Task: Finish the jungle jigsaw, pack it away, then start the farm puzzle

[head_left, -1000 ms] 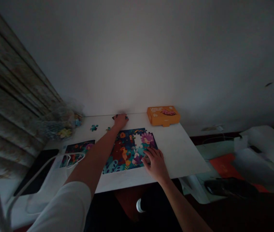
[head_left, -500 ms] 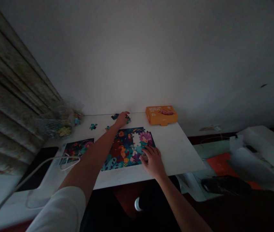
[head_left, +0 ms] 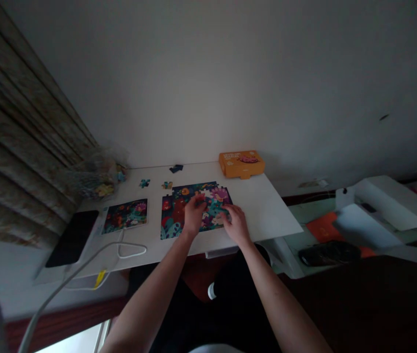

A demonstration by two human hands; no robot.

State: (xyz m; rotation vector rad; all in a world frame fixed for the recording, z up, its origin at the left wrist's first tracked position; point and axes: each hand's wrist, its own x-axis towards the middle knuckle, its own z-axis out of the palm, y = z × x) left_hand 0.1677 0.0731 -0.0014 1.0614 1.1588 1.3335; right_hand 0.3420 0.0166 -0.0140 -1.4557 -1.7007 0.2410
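A colourful, mostly assembled jigsaw puzzle (head_left: 177, 215) lies on the white table. Over its middle is my left hand (head_left: 193, 213), fingers pinched together on a puzzle piece that they mostly hide. Close by, my right hand (head_left: 236, 224) rests at the puzzle's right side, its fingers slightly bent and apart, fingertips touching the surface. Beyond the puzzle lie a loose teal piece (head_left: 144, 183), another loose piece (head_left: 167, 185) and some dark pieces (head_left: 176, 168). To the left is a printed picture sheet (head_left: 125, 215) with similar artwork.
An orange puzzle box (head_left: 241, 164) stands at the back right against the wall. A clear plastic bag (head_left: 96, 179) sits at the back left, above a black tablet-like slab (head_left: 72, 238). A white cable (head_left: 133, 252) loops over the front left edge. Beyond the table's right side is an open white box (head_left: 366, 225).
My left hand has come back from the loose pieces at the rear to the puzzle's middle, and the piece under it there is gone. My right hand stays by the puzzle's right side.
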